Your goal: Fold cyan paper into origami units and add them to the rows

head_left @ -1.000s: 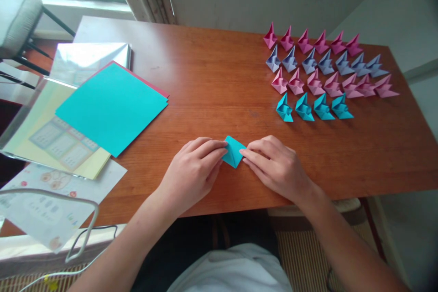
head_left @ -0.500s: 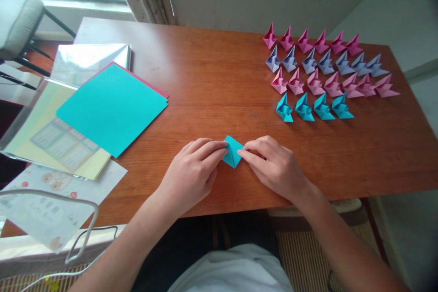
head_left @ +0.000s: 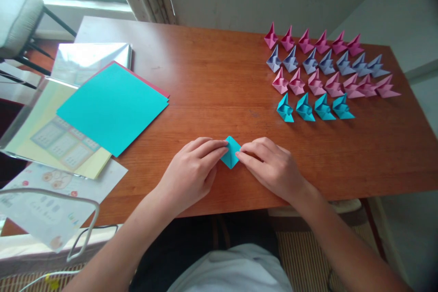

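Note:
A small turquoise folded paper [head_left: 232,157], diamond-shaped with a crease down its middle, lies near the front edge of the wooden table [head_left: 205,86]. My left hand [head_left: 195,167] pinches its left corner, fingertips pressed on the upper left side. At the opposite corner, my right hand [head_left: 272,166] grips the paper between thumb and forefinger. Beyond my right hand stands a row of turquoise origami pieces [head_left: 304,107], each with a raised point. The undersides of the fingertips are hidden.
Behind the turquoise row are rows of pink origami pieces [head_left: 315,83], lavender ones [head_left: 310,62] and magenta ones [head_left: 321,44]. At left, a large turquoise sheet [head_left: 116,105] overlaps a yellow paper pack [head_left: 92,166] and a clear-topped box [head_left: 92,57]. A printed white sheet [head_left: 65,196] overhangs the edge.
My right hand has shifted slightly left and its fingertips have moved a little inward at the paper's right corner. The small paper appears slightly narrower. My left hand keeps its hold.

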`<state>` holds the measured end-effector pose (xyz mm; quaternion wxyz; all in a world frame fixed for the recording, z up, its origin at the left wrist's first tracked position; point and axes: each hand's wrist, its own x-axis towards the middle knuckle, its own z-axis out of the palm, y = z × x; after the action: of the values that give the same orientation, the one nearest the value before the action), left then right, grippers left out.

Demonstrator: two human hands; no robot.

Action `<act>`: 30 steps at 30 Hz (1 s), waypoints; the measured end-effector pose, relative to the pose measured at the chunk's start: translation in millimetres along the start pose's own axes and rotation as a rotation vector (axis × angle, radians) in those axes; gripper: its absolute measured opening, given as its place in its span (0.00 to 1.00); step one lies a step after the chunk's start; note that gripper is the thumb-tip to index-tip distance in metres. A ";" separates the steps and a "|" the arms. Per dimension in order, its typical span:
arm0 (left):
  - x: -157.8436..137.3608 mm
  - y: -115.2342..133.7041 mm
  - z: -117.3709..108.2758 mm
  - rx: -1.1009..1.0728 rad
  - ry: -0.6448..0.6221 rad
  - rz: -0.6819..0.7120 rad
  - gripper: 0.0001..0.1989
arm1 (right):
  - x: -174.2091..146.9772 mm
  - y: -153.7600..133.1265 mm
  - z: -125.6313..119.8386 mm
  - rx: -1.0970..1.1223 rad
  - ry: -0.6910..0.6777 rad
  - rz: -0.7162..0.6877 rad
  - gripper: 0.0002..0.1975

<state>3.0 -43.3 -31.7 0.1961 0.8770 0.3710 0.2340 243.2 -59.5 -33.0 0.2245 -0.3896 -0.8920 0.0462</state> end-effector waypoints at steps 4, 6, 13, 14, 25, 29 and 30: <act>0.5 0.9 -0.1 0.027 0.006 0.012 0.14 | 0.7 -4.0 0.7 0.017 -0.006 0.109 0.09; 1.6 1.0 0.4 0.050 0.025 0.020 0.12 | 1.0 -5.8 1.6 0.058 0.003 0.188 0.08; 5.5 3.6 1.6 0.099 0.048 0.033 0.09 | 2.9 -11.1 3.7 0.135 0.027 0.309 0.08; 5.6 4.2 1.8 0.099 0.048 0.032 0.09 | 3.5 -11.3 3.5 0.144 0.032 0.316 0.08; 6.6 5.6 5.1 0.071 0.084 -0.022 0.09 | 10.9 -8.3 -0.6 0.278 0.002 0.403 0.07; 5.0 7.4 6.7 0.075 0.156 -0.068 0.07 | 11.8 -8.3 -0.5 0.303 0.001 0.408 0.07; 4.8 7.9 6.8 0.076 0.173 -0.083 0.06 | 12.1 -8.2 -0.4 0.307 -0.001 0.408 0.07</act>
<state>14.2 -46.0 -31.9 0.1394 0.8441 0.4313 0.2863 230.6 -56.6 -26.2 0.2666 -0.5230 -0.7775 0.2257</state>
